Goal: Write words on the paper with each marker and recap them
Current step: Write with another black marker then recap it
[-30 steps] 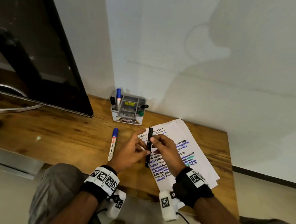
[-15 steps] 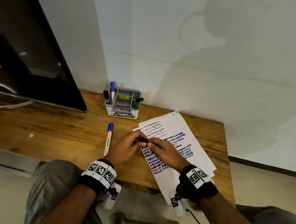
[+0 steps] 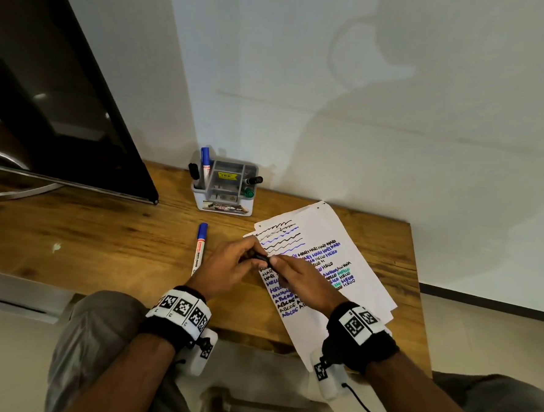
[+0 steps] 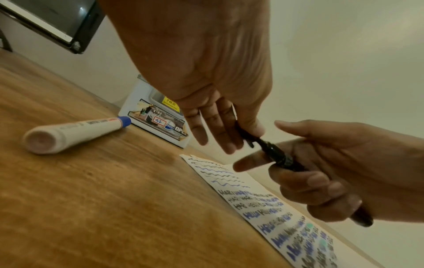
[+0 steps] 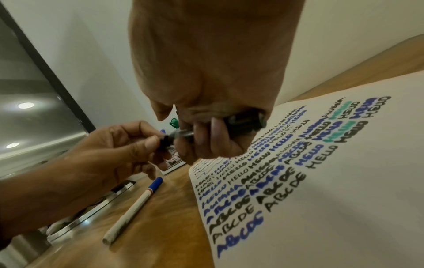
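- Two hands on one black marker right now, so going left to right across the desk:
- At about 10 o'clock from the hands, a capped blue marker lies flat on the wood, untouched.
- At 12 o'clock, against the wall, sits the organizer with more markers standing in it.
- My left hand pinches the marker's cap between thumb and fingertips, other fingers loosely spread.
- Compared to a second ago, the marker isn't held upright anymore; it's tipped down low over the paper and the hands are bunched closer.
- My right hand is curled tight around the barrel, at 3 o'clock of the left.
- Can't tell whether the cap is going on or coming off. If on, this colour is done.
- Paper already has rows of black, blue and green words.
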